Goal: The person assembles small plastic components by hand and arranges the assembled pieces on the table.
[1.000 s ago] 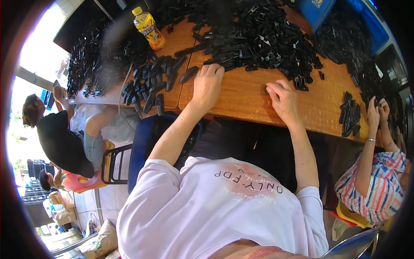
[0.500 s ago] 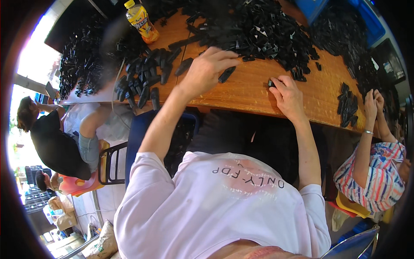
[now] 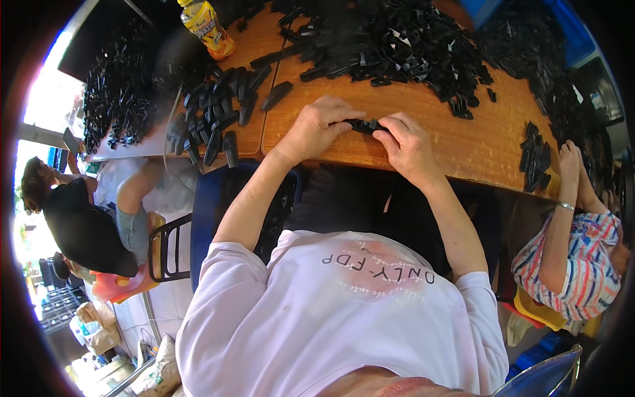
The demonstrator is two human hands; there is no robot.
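Close to the near edge of the wooden table (image 3: 463, 149), my two hands meet over a small black plastic part (image 3: 362, 126). My left hand (image 3: 319, 129) pinches its left end between thumb and fingers. On the other end, my right hand (image 3: 405, 144) grips with thumb and forefinger. Whether the part is one piece or two joined pieces I cannot tell. Just beyond my hands spreads a large heap of small black plastic parts (image 3: 397, 49). One longer black piece (image 3: 276, 96) lies alone to the left of my left hand.
Longer black pieces (image 3: 218, 109) form a pile at the left, below an orange drink bottle (image 3: 208, 30). A small group of black pieces (image 3: 534, 157) lies near a co-worker's hands (image 3: 570, 162) at right. Another person (image 3: 83, 221) sits at far left. Beside my lap is a blue bin (image 3: 211, 212).
My left hand has drawn back from the heap's edge with the black piece that lay under its fingers. My right hand has moved left, and the hands now meet at the part.
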